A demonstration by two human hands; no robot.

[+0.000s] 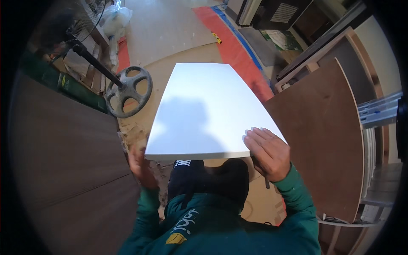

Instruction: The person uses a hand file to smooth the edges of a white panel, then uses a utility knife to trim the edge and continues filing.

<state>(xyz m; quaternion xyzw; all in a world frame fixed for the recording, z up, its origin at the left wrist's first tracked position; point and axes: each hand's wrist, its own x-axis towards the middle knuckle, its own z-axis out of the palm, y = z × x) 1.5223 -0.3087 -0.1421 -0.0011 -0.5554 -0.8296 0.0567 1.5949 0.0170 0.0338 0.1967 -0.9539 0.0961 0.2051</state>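
Observation:
A white rectangular panel lies in front of my body, its near edge above my dark trousers. My right hand is at the panel's near right corner. Its fingers rest flat on the white face, the palm wraps the edge and the thumb is hidden. A short dark piece, perhaps a tool handle, shows below that hand; whether I hold it is unclear. By the near left corner is my left hand, blurred and partly hidden by the panel. Whether it touches the panel cannot be told. My head's shadow falls across the white face.
A pedestal fan's round base stands tilted at the left, beside a large brown board. Another brown board leans at the right, near wooden framing. Beyond the panel, a yellow utility knife lies on floor sheeting.

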